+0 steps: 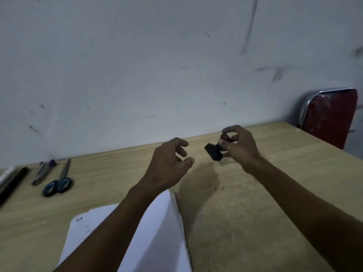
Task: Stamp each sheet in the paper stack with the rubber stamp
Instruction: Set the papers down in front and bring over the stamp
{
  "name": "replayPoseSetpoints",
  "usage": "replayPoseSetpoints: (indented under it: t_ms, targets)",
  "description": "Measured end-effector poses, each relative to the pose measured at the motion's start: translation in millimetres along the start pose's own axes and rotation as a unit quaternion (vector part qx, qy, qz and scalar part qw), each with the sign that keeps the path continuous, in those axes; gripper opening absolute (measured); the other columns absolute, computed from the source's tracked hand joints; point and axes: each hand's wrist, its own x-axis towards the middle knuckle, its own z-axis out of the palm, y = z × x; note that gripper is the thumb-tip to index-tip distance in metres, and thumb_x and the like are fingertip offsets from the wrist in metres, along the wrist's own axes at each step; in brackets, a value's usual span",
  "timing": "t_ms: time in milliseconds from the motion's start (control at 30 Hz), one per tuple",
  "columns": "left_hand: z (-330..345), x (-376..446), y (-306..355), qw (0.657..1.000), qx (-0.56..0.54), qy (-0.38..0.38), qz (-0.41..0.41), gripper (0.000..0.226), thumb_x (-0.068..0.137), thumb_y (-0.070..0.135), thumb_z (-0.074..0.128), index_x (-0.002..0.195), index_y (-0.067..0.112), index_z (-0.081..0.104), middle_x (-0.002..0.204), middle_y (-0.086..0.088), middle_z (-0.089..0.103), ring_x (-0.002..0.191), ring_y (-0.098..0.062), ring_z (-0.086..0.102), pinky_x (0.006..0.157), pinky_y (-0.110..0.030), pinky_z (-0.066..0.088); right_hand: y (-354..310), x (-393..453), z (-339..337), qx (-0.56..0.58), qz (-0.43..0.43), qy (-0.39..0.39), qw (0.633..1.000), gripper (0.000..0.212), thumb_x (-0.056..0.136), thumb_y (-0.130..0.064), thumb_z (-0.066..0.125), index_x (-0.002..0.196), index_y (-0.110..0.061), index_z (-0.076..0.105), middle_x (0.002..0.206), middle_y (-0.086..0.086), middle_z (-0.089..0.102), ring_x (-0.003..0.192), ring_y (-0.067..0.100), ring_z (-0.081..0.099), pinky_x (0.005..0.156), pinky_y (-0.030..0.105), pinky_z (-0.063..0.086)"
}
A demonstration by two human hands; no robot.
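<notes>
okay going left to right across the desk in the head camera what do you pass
Black tube → pens → scissors → paper stack → left hand → rubber stamp → right hand → red chair.

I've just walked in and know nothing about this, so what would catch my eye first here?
Probably the two hands raised over the wooden table: the right hand pinches a small rubber stamp with a red handle, the left hand hangs empty beside it. Below them lies the white paper stack, and scissors lie far left.
</notes>
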Motion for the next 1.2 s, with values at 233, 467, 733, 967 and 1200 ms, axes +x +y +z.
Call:
replayPoseSetpoints:
  t_ms: [233, 467, 733, 967, 1200]
  targets:
    - [-27, -89, 18, 0.999, 0.006, -0.005, -0.038, 0.088, 0.060, 0.037, 0.089, 0.135, 0.023, 0.045, 0.116, 0.007, 0.057, 0.093, -0.006, 0.060, 0.076, -0.024, 0.053, -65, -131, 4, 0.135, 0.030, -0.109, 0.984, 0.024, 0.088, -0.002, 0.067, 0.109, -0.013, 0.062, 0.101, 0.018, 0.066, 0.080, 0.027, 0.073, 0.062, 0.033, 0.059]
    - [-36, -170, 26, 0.995, -0.071, 0.065, -0.013, 0.050, 0.058, 0.022, 0.090, 0.104, 0.021, 0.071, 0.095, 0.013, 0.072, 0.085, -0.004, 0.068, 0.071, -0.032, 0.059, -91, -216, 5, 0.155, 0.007, -0.144, 0.977, 0.024, 0.090, -0.004, 0.065, 0.111, -0.016, 0.063, 0.097, 0.016, 0.069, 0.073, 0.020, 0.073, 0.060, 0.028, 0.055]
    - [-32, -212, 39, 0.989, -0.110, 0.099, 0.023, 0.036, 0.062, 0.013, 0.087, 0.091, 0.028, 0.073, 0.084, 0.013, 0.073, 0.080, -0.008, 0.069, 0.070, -0.020, 0.056, -87, -254, 13, 0.155, -0.005, -0.136, 0.979, 0.021, 0.090, -0.009, 0.065, 0.105, -0.024, 0.065, 0.097, 0.011, 0.068, 0.082, 0.020, 0.069, 0.056, 0.025, 0.054]
    - [-26, -218, 42, 0.987, -0.102, 0.110, 0.052, 0.025, 0.069, 0.013, 0.081, 0.092, 0.013, 0.070, 0.078, 0.007, 0.071, 0.080, -0.012, 0.068, 0.070, -0.024, 0.057, -83, -267, 9, 0.146, 0.038, -0.178, 0.972, 0.039, 0.078, -0.017, 0.081, 0.103, -0.031, 0.054, 0.101, 0.013, 0.065, 0.082, 0.029, 0.072, 0.056, 0.043, 0.059]
    - [-22, -213, 44, 0.992, -0.086, 0.079, 0.042, 0.028, 0.066, 0.026, 0.085, 0.087, 0.016, 0.070, 0.077, 0.005, 0.071, 0.077, -0.014, 0.069, 0.072, -0.033, 0.058, -81, -268, 5, 0.151, 0.052, -0.140, 0.977, 0.041, 0.076, -0.009, 0.082, 0.103, -0.022, 0.054, 0.099, 0.020, 0.064, 0.079, 0.026, 0.072, 0.054, 0.034, 0.058]
